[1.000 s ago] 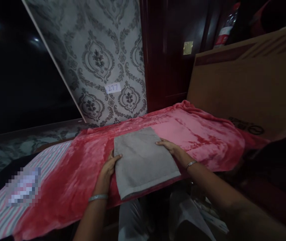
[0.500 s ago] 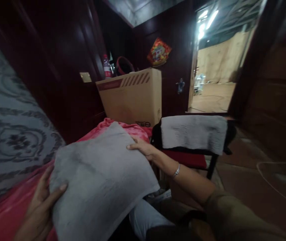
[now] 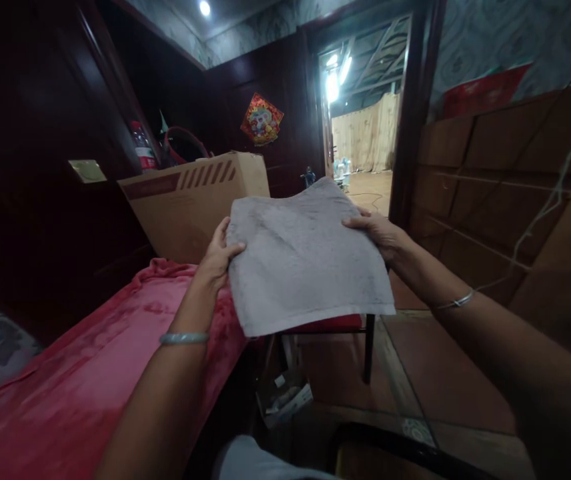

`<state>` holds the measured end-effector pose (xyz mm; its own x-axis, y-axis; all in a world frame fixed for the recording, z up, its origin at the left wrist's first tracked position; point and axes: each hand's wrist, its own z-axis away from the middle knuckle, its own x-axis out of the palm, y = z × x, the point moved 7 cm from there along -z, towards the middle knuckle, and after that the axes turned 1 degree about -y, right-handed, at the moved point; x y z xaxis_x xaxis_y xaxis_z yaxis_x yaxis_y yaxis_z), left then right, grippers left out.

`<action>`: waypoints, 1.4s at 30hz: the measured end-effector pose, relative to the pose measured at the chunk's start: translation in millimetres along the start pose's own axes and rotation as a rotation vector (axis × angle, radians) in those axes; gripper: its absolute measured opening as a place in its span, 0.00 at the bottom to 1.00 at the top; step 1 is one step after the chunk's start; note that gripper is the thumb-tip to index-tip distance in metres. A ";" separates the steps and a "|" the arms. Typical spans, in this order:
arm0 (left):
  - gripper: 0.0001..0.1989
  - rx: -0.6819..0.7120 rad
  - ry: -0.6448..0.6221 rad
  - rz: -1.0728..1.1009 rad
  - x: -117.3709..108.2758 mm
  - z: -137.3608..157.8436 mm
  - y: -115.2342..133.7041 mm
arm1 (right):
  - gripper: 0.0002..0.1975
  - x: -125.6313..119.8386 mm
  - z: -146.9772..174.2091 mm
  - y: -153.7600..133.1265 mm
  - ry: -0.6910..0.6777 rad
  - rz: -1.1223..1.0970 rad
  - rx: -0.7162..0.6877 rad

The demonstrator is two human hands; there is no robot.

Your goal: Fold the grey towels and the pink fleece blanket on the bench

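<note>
A grey-white towel (image 3: pixel 305 260) with faint dark smudges is stretched out in mid-air between my two hands. My left hand (image 3: pixel 219 257) pinches its left edge, thumb on top and fingers behind. On the opposite edge my right hand (image 3: pixel 378 233) grips it the same way, thumb on the near face. Behind the towel stands a chair; only part of its red seat (image 3: pixel 330 325) and a dark leg (image 3: pixel 368 350) show. The chair's backrest is hidden by the towel.
A pink blanket (image 3: pixel 130 347) covers the surface at my left, with a large cardboard box (image 3: pixel 200 200) at its far end. Stacked brown boxes (image 3: pixel 490 187) line the right side. An open box (image 3: pixel 285 400) with small items sits on the tiled floor. A doorway (image 3: pixel 365 127) is ahead.
Both hands have carried the towel forward and right, off the blanket side to in front of the chair. The view has turned right. The towel on the chair's backrest is now out of sight.
</note>
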<state>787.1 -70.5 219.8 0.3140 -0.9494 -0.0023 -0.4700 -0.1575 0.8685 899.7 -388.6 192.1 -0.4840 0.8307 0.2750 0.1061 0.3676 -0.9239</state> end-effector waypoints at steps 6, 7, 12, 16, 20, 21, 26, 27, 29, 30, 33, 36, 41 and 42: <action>0.48 -0.206 0.049 -0.039 39.9 -55.4 -63.1 | 0.25 -57.8 -31.6 21.2 0.173 0.075 0.100; 0.47 -0.271 0.077 -0.079 42.0 -56.2 -75.5 | 0.28 -64.9 -33.5 29.2 0.221 0.100 0.140; 0.36 -0.341 0.109 -0.180 44.2 -53.9 -107.4 | 0.39 -83.8 -36.4 50.6 0.310 0.231 0.196; 0.29 -0.317 0.104 -0.232 39.8 -58.8 -110.0 | 0.36 -86.9 -42.7 46.9 0.275 0.403 0.174; 0.24 -0.247 0.087 -0.306 42.2 -64.2 -105.1 | 0.33 -88.5 -49.4 40.8 0.247 0.474 0.170; 0.23 -0.216 0.080 -0.329 43.8 -64.8 -103.3 | 0.33 -89.2 -50.3 39.1 0.243 0.491 0.159; 0.15 -0.077 0.022 -0.461 49.8 -65.4 -99.1 | 0.25 -91.7 -49.7 37.1 0.182 0.742 0.145; 0.13 -0.058 0.012 -0.489 49.2 -66.0 -98.8 | 0.24 -91.9 -48.9 35.9 0.176 0.823 0.133; 0.11 -0.022 0.004 -0.550 46.3 -67.4 -97.1 | 0.22 -90.0 -46.8 28.4 0.186 1.032 0.060; 0.11 -0.005 0.006 -0.581 44.4 -67.9 -95.2 | 0.21 -86.8 -45.3 22.9 0.199 1.156 0.009; 0.12 0.039 0.017 -0.656 42.3 -67.1 -84.3 | 0.20 -68.7 -38.8 6.9 0.260 1.507 -0.104; 0.20 0.155 -0.042 -0.810 57.5 -60.1 -64.3 | 0.25 -35.3 -33.9 -0.3 0.229 1.698 -0.208; 0.36 0.300 -0.335 -1.136 103.3 -34.5 -54.0 | 0.38 8.2 -37.5 22.1 -0.116 1.745 -0.403; 0.37 0.281 -0.383 -1.173 108.3 -29.6 -58.6 | 0.39 5.7 -41.2 28.6 -0.154 1.739 -0.380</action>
<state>873.0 -156.1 183.3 0.4231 -0.2105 -0.8813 -0.2451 -0.9630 0.1123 935.8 -356.1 178.2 0.3255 0.2950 -0.8984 0.6966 -0.7172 0.0169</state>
